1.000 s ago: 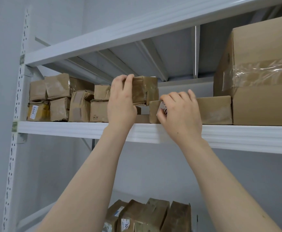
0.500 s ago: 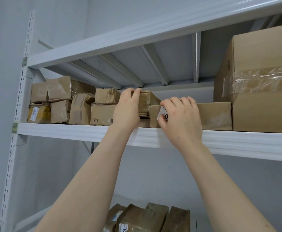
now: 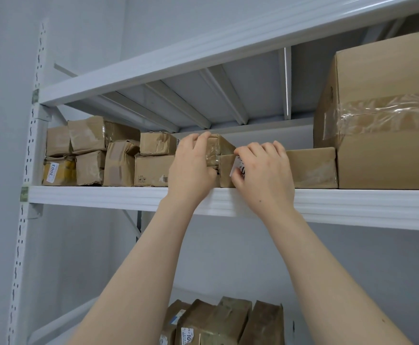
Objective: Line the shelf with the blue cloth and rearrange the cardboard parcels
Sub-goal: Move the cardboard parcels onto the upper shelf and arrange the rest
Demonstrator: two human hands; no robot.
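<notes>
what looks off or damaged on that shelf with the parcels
The small parcels at the left end of the shelf are crumpled and dented, stacked unevenly with some leaning. The parcel under the left hand sits tilted. No blue cloth is visible under any of them.

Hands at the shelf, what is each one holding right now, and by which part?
The left hand grips a tape-wrapped brown cardboard parcel over its top front edge. The right hand clasps the front left end of a flat brown cardboard box.
</notes>
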